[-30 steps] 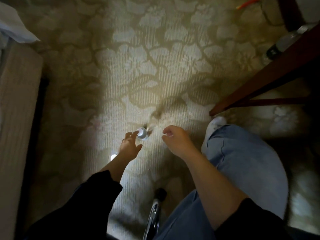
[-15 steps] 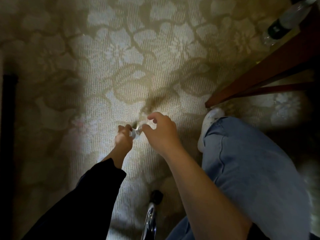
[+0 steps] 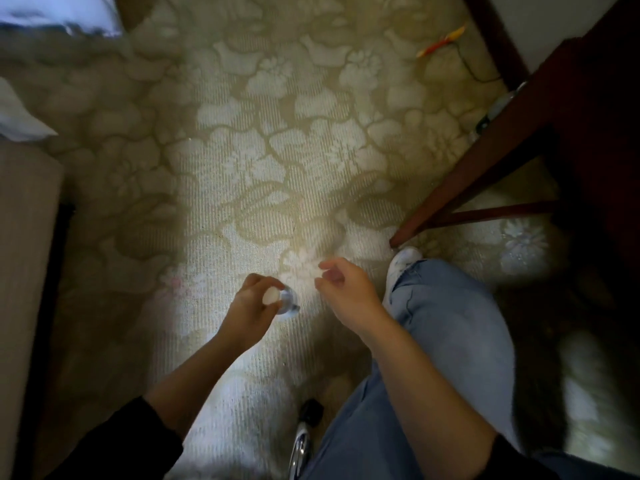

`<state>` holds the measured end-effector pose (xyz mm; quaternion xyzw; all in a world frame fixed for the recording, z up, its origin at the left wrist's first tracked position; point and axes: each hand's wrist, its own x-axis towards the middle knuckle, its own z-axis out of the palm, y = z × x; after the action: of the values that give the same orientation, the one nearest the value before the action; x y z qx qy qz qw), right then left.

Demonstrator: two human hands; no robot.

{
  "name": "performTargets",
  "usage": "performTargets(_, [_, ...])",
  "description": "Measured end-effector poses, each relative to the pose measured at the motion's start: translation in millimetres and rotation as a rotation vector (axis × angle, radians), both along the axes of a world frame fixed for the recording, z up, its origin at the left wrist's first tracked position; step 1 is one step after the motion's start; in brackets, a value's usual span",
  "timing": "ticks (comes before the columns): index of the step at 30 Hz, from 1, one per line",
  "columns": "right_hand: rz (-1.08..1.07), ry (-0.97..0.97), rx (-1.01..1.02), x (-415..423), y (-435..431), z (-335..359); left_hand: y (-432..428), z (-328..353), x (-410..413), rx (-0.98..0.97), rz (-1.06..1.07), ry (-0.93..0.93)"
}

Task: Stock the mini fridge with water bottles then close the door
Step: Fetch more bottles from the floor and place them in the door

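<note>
A pale carpet (image 3: 277, 150) with a flower pattern is seen across most of the view, lit in the middle and dark at the edges. A dark wooden piece of furniture (image 3: 467, 181) is set at the right, its slanted leg reaching the floor just beside a white shoe (image 3: 403, 261). A beige upholstered edge (image 3: 24, 254) is seen at the left. A leg in blue jeans (image 3: 450, 341) is bent at lower right.

The right hand (image 3: 346, 289) is held above the carpet with fingers loosely curled; nothing is held in it. The left hand (image 3: 251, 306), near it but apart, is closed around a small clear water bottle (image 3: 287, 301), which is gripped at the top by fingers and thumb. The bottle is viewed almost end-on, its long axis running roughly up towards the camera; its exact tilt cannot be told through the blur.
</note>
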<state>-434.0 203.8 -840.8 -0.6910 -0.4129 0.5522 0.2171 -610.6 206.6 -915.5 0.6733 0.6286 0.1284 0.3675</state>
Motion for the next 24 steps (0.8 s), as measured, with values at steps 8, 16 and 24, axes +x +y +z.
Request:
performTargets(8, [-0.014,-0.044,0.25,21.8,-70.7,66.0,1.0,161.8,49.0,0.272,-0.27,-0.109])
performTargets(16, [-0.318,-0.167,0.675,40.7,-118.0,144.1,-38.5,305.9,119.7,0.448,-0.446,-0.251])
performTargets(24, [-0.473,-0.248,0.967,95.7,-161.7,242.0,-86.6,405.7,180.6,0.54,-0.607,-0.456])
